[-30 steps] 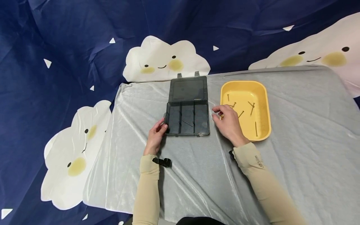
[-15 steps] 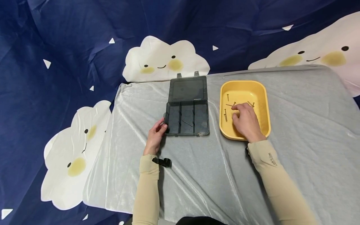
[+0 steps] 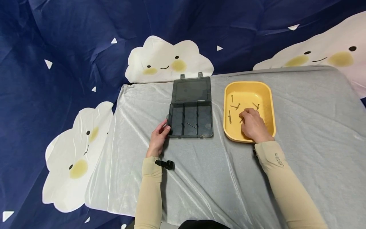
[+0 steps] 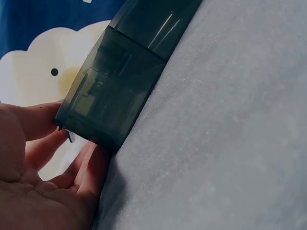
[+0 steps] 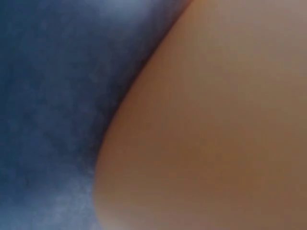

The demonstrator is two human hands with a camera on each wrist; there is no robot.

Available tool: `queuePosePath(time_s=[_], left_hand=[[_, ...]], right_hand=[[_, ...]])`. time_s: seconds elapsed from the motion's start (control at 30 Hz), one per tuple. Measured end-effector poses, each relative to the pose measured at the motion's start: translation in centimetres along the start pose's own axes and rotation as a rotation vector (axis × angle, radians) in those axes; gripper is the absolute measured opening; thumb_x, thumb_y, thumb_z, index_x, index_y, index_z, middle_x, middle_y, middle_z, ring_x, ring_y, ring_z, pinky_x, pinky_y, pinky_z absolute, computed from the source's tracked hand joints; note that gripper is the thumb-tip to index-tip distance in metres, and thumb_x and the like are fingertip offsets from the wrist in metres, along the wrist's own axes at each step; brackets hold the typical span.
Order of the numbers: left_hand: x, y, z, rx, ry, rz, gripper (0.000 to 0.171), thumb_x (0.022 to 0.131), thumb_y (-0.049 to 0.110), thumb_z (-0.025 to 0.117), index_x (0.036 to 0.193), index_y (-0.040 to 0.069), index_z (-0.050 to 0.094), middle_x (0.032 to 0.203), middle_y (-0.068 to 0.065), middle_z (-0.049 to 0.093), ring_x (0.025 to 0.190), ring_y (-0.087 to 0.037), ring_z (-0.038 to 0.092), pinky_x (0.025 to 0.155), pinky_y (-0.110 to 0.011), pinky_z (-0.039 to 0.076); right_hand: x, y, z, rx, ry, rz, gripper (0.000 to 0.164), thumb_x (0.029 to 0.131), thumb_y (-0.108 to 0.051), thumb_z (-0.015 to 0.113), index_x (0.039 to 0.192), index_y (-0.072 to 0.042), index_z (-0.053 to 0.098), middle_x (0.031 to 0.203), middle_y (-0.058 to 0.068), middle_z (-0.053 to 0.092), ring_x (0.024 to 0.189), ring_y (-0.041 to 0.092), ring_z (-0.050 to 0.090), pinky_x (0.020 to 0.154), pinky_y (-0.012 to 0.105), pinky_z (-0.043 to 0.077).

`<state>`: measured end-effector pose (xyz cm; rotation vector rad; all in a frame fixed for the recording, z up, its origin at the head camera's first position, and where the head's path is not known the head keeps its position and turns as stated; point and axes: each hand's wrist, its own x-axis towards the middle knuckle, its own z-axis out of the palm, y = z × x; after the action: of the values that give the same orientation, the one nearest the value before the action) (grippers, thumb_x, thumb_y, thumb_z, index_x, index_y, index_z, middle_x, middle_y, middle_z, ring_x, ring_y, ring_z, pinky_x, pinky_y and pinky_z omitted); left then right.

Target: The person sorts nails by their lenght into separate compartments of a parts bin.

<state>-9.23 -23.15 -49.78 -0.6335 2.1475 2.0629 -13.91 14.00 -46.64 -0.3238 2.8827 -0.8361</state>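
Observation:
A dark translucent compartment box [image 3: 204, 121] lies with its lid [image 3: 191, 90] folded back on the grey cloth. One long thin screw [image 3: 190, 125] lies in its middle compartment. My left hand [image 3: 158, 136] holds the box's left end, one digit at the upper edge and others low on the side, as the left wrist view shows. Inside the yellow tray [image 3: 271, 117], my right hand [image 3: 254, 125] has its fingers curled down around a screw [image 3: 241, 120], most of which they cover. The right wrist view is mostly filled by blurred skin.
More loose screws [image 3: 229, 117] lie scattered in the tray, several toward its left and back. Grey cloth [image 3: 194, 178] covers the table. A dark blue curtain [image 3: 240, 25] with printed clouds hangs right behind it.
My right hand has gone from the gap between box and tray rightward into the tray and down onto a screw. The left hand and the box have stayed put.

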Motion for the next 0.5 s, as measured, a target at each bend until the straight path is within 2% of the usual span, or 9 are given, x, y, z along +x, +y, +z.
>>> queuePosePath(time_s=[0.17, 0.33, 0.5], left_hand=[[0.02, 0.03, 0.03, 0.000, 0.000, -0.002, 0.042, 0.096, 0.017, 0.061, 0.138, 0.019, 0.055, 0.133, -0.013, 0.056, 0.119, -0.017, 0.052, 0.090, -0.027, 0.044], [0.05, -0.01, 0.01, -0.009, -0.003, -0.001, 0.042, 0.096, 0.017, 0.061, 0.138, 0.019, 0.055, 0.134, -0.013, 0.056, 0.119, -0.018, 0.052, 0.093, -0.030, 0.043], [0.07, 0.00, 0.00, -0.002, 0.002, 0.000, 0.043, 0.096, 0.017, 0.061, 0.138, 0.019, 0.055, 0.133, -0.014, 0.056, 0.117, -0.017, 0.052, 0.090, -0.028, 0.044]], right_hand=[[0.10, 0.24, 0.01, -0.018, 0.001, -0.013, 0.035, 0.087, 0.005, 0.042, 0.116, 0.011, 0.059, 0.128, 0.031, 0.047, 0.121, 0.049, 0.040, 0.101, 0.061, 0.034], [0.08, 0.34, -0.02, -0.026, 0.022, -0.018, 0.034, 0.084, 0.006, 0.043, 0.111, 0.011, 0.062, 0.113, 0.029, 0.052, 0.105, 0.048, 0.043, 0.093, 0.056, 0.037], [0.05, 0.22, -0.23, -0.045, -0.006, -0.004, 0.030, 0.081, 0.004, 0.046, 0.104, 0.011, 0.064, 0.103, 0.029, 0.056, 0.096, 0.045, 0.043, 0.088, 0.053, 0.037]])
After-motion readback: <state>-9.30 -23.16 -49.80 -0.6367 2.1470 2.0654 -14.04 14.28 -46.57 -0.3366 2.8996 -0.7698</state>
